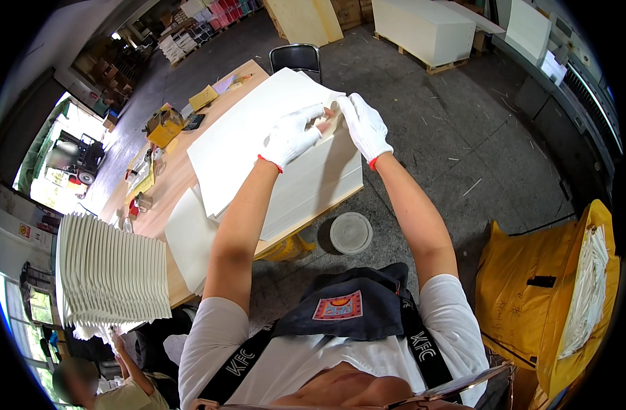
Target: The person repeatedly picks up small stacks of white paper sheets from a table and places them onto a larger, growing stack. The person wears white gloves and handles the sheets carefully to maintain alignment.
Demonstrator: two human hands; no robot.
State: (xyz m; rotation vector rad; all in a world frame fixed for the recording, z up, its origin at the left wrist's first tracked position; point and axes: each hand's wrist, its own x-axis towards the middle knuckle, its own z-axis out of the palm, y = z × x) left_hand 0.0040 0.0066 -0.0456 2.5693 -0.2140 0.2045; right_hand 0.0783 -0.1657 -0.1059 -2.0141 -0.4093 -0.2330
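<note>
A tall stack of white paper sheets (pixel 248 130) lies on the wooden table in front of me. Both my hands wear white gloves with red cuffs, and bare fingertips show on the left one. My left hand (pixel 292 139) rests over the top sheets near the right edge, its thumb and fingers apart. At the far right corner, my right hand (pixel 365 126) is closed around the sheets' edge, fingers close together. Between the hands the paper edge looks bent up and shaded. How many sheets are held is hidden.
On the left of the wooden table (pixel 166 179) are a yellow box (pixel 164 126), papers and small tools. A wavy pile of white sheets (pixel 114 270) stands nearer. A grey round lid (pixel 351 233), a black chair (pixel 296 60) and a yellow-wrapped bundle (pixel 531 290) surround me. Another person works lower left.
</note>
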